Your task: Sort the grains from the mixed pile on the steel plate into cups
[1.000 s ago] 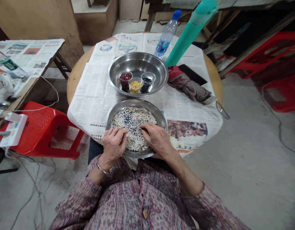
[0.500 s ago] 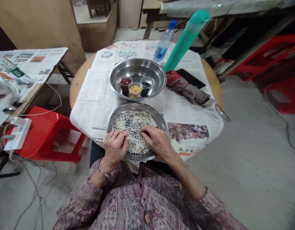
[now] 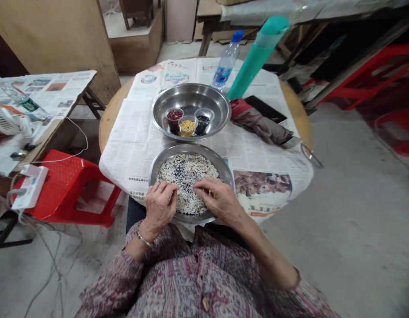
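Mixed grains (image 3: 187, 170) lie spread inside the near steel basin (image 3: 226, 168), close to the near edge of the worktop (image 3: 110, 110), with the far basin (image 3: 191, 92) just beyond. Newspaper (image 3: 126, 134) leaves open room on both sides. The left hand (image 3: 160, 204) and right hand (image 3: 220, 199) bend over the grains, fingers curled, thumbs near fingertips; I cannot tell whether they pinch any. Hands hide parts of the near rim; the rightmost cup's (image 3: 203, 123) dark contents are indistinct.
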{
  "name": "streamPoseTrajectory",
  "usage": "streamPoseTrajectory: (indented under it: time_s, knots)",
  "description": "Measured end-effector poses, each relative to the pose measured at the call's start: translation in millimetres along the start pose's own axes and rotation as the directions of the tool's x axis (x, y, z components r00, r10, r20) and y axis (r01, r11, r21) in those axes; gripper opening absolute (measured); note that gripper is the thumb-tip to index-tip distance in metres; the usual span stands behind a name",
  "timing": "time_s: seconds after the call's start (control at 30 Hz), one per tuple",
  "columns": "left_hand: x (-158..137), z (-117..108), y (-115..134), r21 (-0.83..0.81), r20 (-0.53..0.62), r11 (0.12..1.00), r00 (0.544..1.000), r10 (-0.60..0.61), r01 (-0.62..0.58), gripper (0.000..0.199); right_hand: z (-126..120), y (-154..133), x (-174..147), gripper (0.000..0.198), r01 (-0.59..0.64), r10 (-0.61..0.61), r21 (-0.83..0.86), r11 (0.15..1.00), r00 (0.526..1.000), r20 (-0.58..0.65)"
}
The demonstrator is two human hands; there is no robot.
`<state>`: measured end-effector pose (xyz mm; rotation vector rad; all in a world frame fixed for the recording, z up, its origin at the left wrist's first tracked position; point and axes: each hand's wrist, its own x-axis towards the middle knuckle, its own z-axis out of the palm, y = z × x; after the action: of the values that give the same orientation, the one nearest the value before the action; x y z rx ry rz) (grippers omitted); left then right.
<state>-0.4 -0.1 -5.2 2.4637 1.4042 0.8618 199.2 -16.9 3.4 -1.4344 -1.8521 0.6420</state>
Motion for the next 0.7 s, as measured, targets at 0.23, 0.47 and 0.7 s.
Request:
streamPoseTrajectory:
  time_s: [0.23,0.47,0.7]
  knots:
    - [-1,-1,0,0.040,0.034,0.999,0.999,0.002,-0.004,0.012,5,-5,-12,0.014,0.168,-0.085,-0.235,0.957,0.941,0.327]
    - [5,-8,3,0.102,0.130,0.994,0.991,0.027,-0.040,0.008,0,13,-8,0.020,0.019,-0.009,-0.470,0.882,1.000,0.022]
    - [17,-5,8,-0.020,0.159,0.997,0.984,0.078,-0.075,0.009,-7,16,-8,0.014,-0.031,0.016,-0.100,0.995,0.988,-0.151]
